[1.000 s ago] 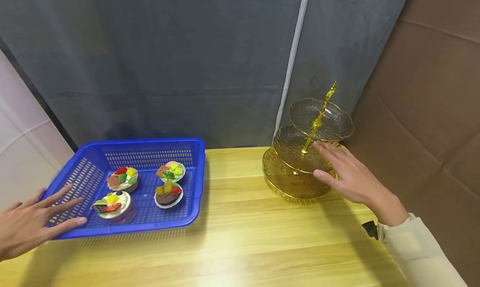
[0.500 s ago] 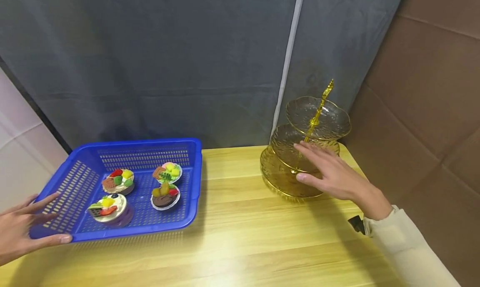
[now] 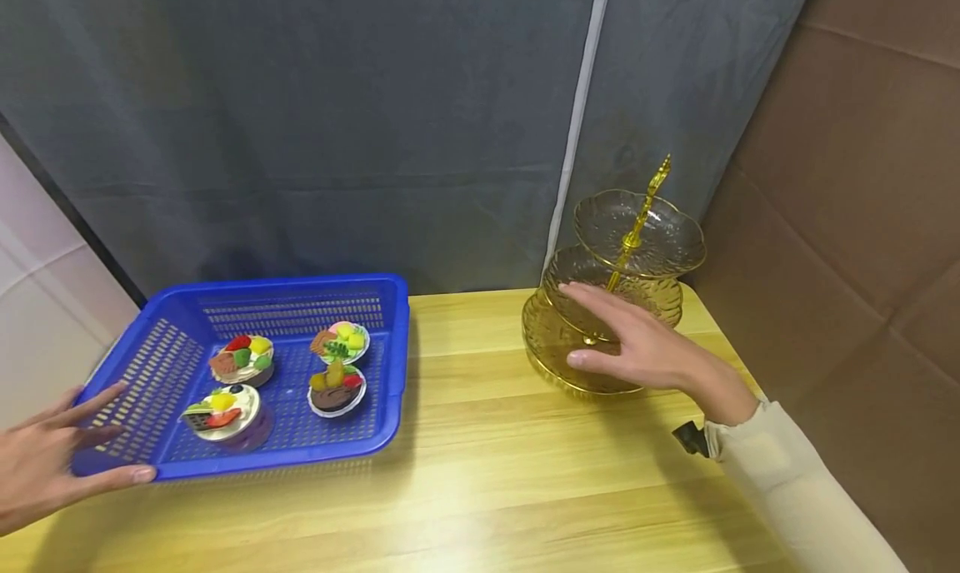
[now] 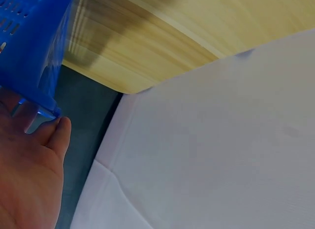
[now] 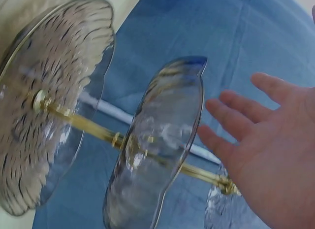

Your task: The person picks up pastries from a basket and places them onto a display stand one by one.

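Note:
My left hand (image 3: 52,460) grips the left side of a blue plastic basket (image 3: 300,454), thumb on the front rim and fingers over the side wall. In the left wrist view, fingers curl at the basket edge (image 4: 29,93). Several toy cakes sit inside: a cream cup with strawberry and waffle (image 3: 225,413), a fruit cupcake (image 3: 242,360), a fruit tart (image 3: 342,342) and a chocolate tart (image 3: 335,391). On the right, my right hand (image 3: 645,344) has straight fingers in front of a three-tier glass cake stand (image 3: 675,244) with a gold stem. Whether it touches the plates I cannot tell.
A light wooden table (image 3: 465,473) carries the basket and the stand. Behind rises a dark grey curtain (image 3: 337,123) with a pale vertical strip. A brown panel (image 3: 862,181) bounds the right side and a white cloth (image 3: 45,248) the left.
My right hand has moved left across the front of the cake stand. My left hand has drawn back to the basket's left rim and bent its fingers over it. The cakes stay put.

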Available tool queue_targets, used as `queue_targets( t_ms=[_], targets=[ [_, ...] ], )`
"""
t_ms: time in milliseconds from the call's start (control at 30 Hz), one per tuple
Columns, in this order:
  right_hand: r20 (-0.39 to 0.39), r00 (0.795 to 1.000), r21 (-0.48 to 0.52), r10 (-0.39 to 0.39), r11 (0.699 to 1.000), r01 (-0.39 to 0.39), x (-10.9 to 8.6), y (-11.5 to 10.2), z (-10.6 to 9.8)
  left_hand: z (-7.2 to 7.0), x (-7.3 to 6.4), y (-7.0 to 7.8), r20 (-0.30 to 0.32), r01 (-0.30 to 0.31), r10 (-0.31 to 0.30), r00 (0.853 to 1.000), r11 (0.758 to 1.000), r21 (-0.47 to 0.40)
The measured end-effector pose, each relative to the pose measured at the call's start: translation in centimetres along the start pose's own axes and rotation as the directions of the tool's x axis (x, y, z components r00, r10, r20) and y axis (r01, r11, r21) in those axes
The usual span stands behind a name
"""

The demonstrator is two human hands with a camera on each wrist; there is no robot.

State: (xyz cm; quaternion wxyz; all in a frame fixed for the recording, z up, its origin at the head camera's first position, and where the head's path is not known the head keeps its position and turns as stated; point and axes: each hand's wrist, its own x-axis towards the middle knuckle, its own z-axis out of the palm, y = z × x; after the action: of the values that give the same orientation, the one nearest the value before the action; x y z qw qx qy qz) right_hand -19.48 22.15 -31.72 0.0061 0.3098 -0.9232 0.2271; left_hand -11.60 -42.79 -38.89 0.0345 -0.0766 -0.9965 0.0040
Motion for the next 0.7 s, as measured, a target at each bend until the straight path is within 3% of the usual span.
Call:
queue_targets(
  t_ms=[133,233,467,700],
  targets=[
    [0.018,1.000,0.073,-0.015,0.997,0.014,1.3,-1.1,0.6,-0.8,0.1,0.1,0.128,0.014,-0.021,0.992,0.999,0.049],
    [0.029,0.999,0.105,-0.038,0.994,0.035,2.2,-1.8,1.2,-1.2,0.2,0.1,0.174,0.014,-0.024,0.985,0.998,0.055],
    [0.038,0.997,0.188,-0.069,0.980,0.061,4.1,-3.2,2.6,-1.3,0.1,-0.5,0.149,-0.015,0.014,0.989,1.000,0.007],
    [0.055,0.989,0.352,-0.141,0.929,0.113,6.2,-4.4,4.1,-1.7,-0.1,-0.2,0.146,-0.027,0.028,0.989,1.000,-0.008]
  ],
)
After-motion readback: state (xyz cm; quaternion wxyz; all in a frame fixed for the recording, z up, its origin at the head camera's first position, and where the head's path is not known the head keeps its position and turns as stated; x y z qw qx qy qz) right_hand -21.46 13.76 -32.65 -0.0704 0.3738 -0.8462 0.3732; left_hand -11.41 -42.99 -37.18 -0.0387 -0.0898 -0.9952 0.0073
